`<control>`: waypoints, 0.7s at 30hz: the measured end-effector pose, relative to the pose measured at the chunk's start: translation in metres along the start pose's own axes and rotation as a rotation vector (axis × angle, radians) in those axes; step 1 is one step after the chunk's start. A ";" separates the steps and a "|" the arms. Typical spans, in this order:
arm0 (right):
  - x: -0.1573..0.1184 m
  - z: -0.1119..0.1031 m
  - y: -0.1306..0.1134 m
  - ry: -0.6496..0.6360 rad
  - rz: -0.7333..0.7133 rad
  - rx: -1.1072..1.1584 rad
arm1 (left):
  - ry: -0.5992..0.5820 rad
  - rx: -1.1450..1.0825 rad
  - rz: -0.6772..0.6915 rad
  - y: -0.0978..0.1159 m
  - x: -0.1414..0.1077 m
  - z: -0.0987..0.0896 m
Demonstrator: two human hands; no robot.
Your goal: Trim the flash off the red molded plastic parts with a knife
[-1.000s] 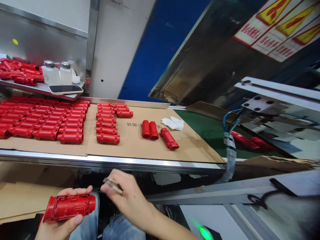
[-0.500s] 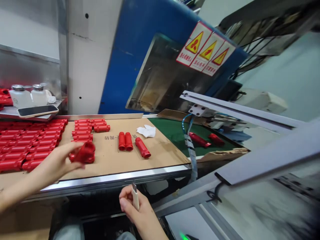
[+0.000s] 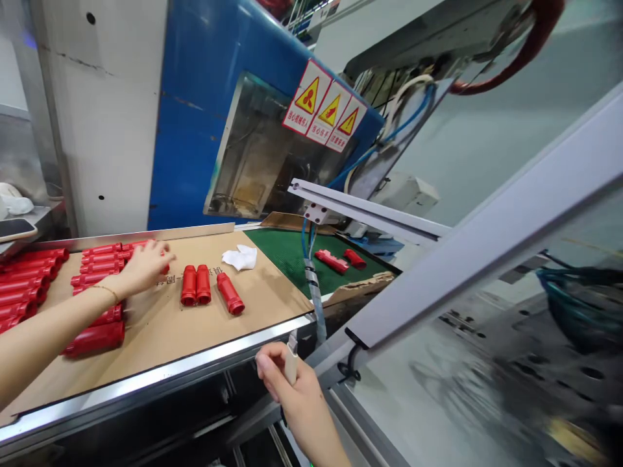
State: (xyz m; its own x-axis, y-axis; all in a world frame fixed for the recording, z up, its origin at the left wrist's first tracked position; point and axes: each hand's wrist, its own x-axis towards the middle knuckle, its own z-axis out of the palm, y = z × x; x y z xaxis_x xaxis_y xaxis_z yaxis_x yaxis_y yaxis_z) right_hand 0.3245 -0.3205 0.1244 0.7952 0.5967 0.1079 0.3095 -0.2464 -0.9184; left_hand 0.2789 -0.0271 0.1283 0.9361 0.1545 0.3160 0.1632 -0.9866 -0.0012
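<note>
My left hand [image 3: 143,266] reaches across the cardboard sheet [image 3: 195,324] to the rows of red plastic parts [image 3: 97,267]. Its fingers close over one red part at the end of a row, and only a sliver of red shows under the fingertips. Below the table's metal edge [image 3: 160,379], my right hand [image 3: 296,389] grips a small pale tool [image 3: 291,360] with its metal tip pointing up. Three loose red parts [image 3: 203,285] lie on the cardboard right of my left hand. One larger red part [image 3: 95,338] lies near my left forearm.
A white cloth [image 3: 240,257] lies at the cardboard's far right. Beyond it a green mat [image 3: 287,256] carries two red parts [image 3: 331,261] under a blue machine [image 3: 195,117] with warning labels [image 3: 324,113]. A grey rail [image 3: 481,240] slants across the right. A phone [image 3: 14,228] rests on a shelf at left.
My left hand carried a red part from my lap up over the cardboard to the far rows. My right hand rose to the table edge with its tool. The view swung right.
</note>
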 end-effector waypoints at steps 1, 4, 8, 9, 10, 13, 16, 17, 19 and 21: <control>0.000 0.002 0.001 -0.013 -0.006 0.012 | -0.002 -0.033 0.106 0.008 0.002 0.000; -0.002 0.007 0.000 -0.054 -0.025 0.040 | -0.027 -0.156 0.350 0.027 0.010 0.007; -0.008 0.009 -0.004 -0.058 -0.025 0.062 | 0.052 -0.364 0.364 0.031 0.008 0.012; -0.010 0.009 -0.004 -0.053 -0.019 0.067 | 0.101 -0.427 0.327 0.032 -0.001 0.011; -0.012 0.010 -0.005 -0.051 -0.012 0.077 | 0.160 -0.493 0.274 0.034 -0.013 0.008; -0.019 0.016 -0.008 -0.115 -0.021 0.150 | 0.335 -0.707 0.067 0.051 -0.073 -0.002; -0.030 0.031 -0.018 -0.263 -0.070 0.224 | 0.371 -0.879 -0.094 0.081 -0.142 -0.008; -0.034 0.038 -0.024 -0.319 -0.059 0.226 | 0.396 -0.950 -0.173 0.091 -0.162 -0.009; -0.042 0.053 -0.038 -0.436 0.007 0.210 | 0.424 -1.217 -0.379 0.110 -0.194 -0.009; -0.050 0.069 -0.050 -0.556 0.078 0.195 | 0.399 -1.344 -0.492 0.121 -0.217 -0.009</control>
State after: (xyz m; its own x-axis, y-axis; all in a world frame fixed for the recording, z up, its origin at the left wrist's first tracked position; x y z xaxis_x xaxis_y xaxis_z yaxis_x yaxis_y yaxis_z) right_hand 0.2334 -0.2857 0.1385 0.4029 0.9059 -0.1304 0.1176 -0.1926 -0.9742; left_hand 0.0929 -0.1810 0.0678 0.6925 0.6740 0.2573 -0.1805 -0.1835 0.9663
